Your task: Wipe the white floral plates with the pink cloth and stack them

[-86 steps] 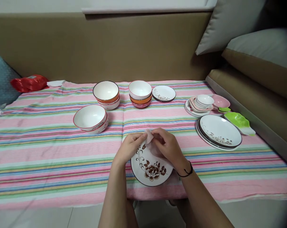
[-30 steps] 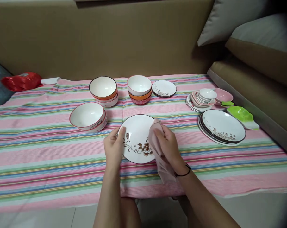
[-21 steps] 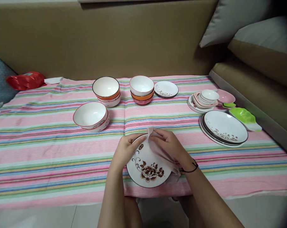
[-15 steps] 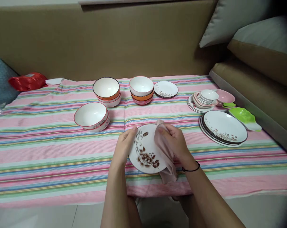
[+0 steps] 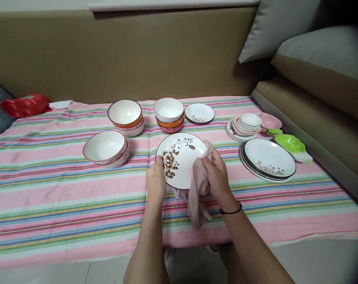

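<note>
A white plate [image 5: 181, 156] with a dark rim and a brown flower pattern is held tilted above the striped tablecloth [image 5: 63, 197]. My left hand [image 5: 156, 183] grips its lower left rim, thumb on the face beside the flower. My right hand [image 5: 217, 175] is closed on a pale pink cloth [image 5: 196, 189] pressed against the plate's right edge. The cloth hangs down below my fingers.
Behind stand two stacks of bowls [image 5: 125, 116] [image 5: 168, 114], a further bowl stack [image 5: 105, 146] at left, and a small patterned plate [image 5: 199, 113]. At right are large plates [image 5: 269, 163], small dishes [image 5: 246, 124], a pink dish [image 5: 269, 121] and green leaf-shaped dishes [image 5: 293, 146]. A red bag [image 5: 25, 104] lies far left.
The plate has turned in my hands, its flower moving from the bottom to the left. It now sits higher and farther from me, and the cloth hangs lower from my right hand.
</note>
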`<state>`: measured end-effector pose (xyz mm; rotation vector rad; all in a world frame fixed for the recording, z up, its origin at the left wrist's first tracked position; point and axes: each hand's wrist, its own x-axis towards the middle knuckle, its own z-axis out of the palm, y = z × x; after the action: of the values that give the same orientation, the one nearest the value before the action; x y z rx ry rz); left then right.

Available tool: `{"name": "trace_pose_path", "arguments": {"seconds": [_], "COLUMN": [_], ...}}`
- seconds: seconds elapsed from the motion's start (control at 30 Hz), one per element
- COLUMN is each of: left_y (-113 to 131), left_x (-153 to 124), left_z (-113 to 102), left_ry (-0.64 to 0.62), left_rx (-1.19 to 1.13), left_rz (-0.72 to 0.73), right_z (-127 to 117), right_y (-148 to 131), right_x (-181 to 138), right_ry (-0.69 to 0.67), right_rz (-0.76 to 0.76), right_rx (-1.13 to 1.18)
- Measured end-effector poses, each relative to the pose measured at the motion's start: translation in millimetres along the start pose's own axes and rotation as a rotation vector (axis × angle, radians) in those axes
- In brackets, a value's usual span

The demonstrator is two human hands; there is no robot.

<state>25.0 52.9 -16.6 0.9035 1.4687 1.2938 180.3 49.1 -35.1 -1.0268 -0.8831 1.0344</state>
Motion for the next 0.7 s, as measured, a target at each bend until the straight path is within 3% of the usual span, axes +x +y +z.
{"name": "trace_pose_path", "arguments": {"seconds": [0.13,0.33,0.4,0.53,0.7], "left_y": [1.4,15.2,16.0,11.0,2.8], "left_x": [7.6,1.5,-1.5,-3.0,2.5], "left_z": [-10.9,-19.4,-18.8,-16.4,-9.1], "left_ry": [-0.177,-0.569,-0.641,-0.5,-0.095], "left_rx": [-0.015,0.173,0.192,0.085,-0.147], "left_rz": [-0.085,-0.128,-0.144,-0.15,-0.121], "right_z": [-9.6,-21.6,-22.5,-17.5,0.0], "right_y": [-8.5,-18.5,-18.9,-17.9,-13.7], "right_x": [3.1,3.8,2.6,0.1,-5.2], "right_ry": [-0.07,-0.239,-0.269,-0.195,0.034], "right_rz": [0.006,0.015,0.023,0.009,0.029], "right_rx": [-0.108,-0.311,-0.337,-0.339,-0.375]}}
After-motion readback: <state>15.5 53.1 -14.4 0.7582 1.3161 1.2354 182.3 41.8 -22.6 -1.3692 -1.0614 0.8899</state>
